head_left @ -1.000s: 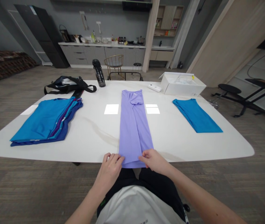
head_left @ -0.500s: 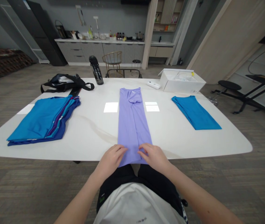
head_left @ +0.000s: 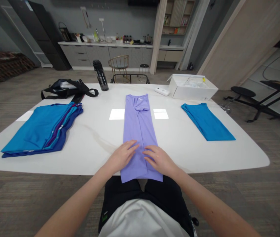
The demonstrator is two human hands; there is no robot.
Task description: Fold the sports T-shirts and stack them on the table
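Note:
A lavender shirt (head_left: 140, 128) lies lengthwise on the table, folded into a long narrow strip. Its neckline is at the far end, with a small bunched fold just below it. The bottom end hangs over the near table edge. My left hand (head_left: 123, 155) rests on the left side of the shirt's lower part, fingers stretched out and apart. Opposite it, my right hand (head_left: 160, 160) touches the right side, its fingers also spread. Neither hand grips the cloth.
On the white table (head_left: 98, 158) are a stack of folded blue and purple clothes (head_left: 41, 128), a black bag (head_left: 68, 88), a black bottle (head_left: 101, 75), a white box (head_left: 191, 88), a small white device (head_left: 162, 91) and a folded blue garment (head_left: 207, 121).
Both hands have moved up the shirt, away from its bottom end, and their fingers have spread from a pinch. More of the bottom end now shows past the table edge.

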